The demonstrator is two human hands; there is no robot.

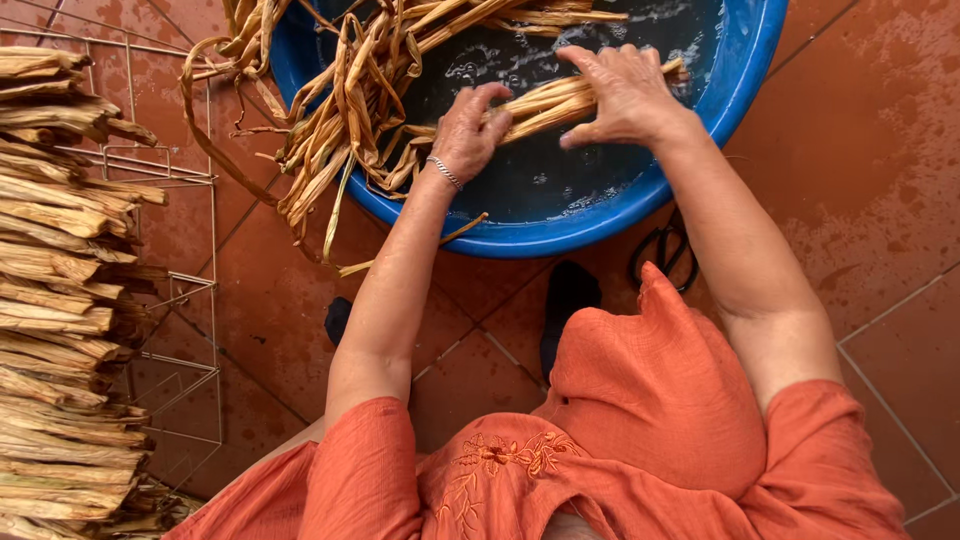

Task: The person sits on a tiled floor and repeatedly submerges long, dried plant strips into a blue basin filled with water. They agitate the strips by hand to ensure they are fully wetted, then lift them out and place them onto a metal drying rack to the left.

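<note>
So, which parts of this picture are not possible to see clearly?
Head view only:
- Blue basin: far rim cut off by the top edge.
- Left hand: fingers curl around the bundle of strips, so the grip underneath is hidden.
- Scissors: partly hidden behind the right forearm.
- Stacked dry strips: cut off by the left edge.

The round blue plastic basin (pixel 700 190) looks smooth and glossy, holding dark water. In it and over its left rim lie tan fibrous dried-leaf strips (pixel 345 120), wet and shiny. Left of the basin, a thin metal wire rack (pixel 185 290) bears rough, matt, dry pale leaf bundles (pixel 55 300). Beneath the basin, reddish-brown floor tiles (pixel 870 150) look damp, mottled.
</note>
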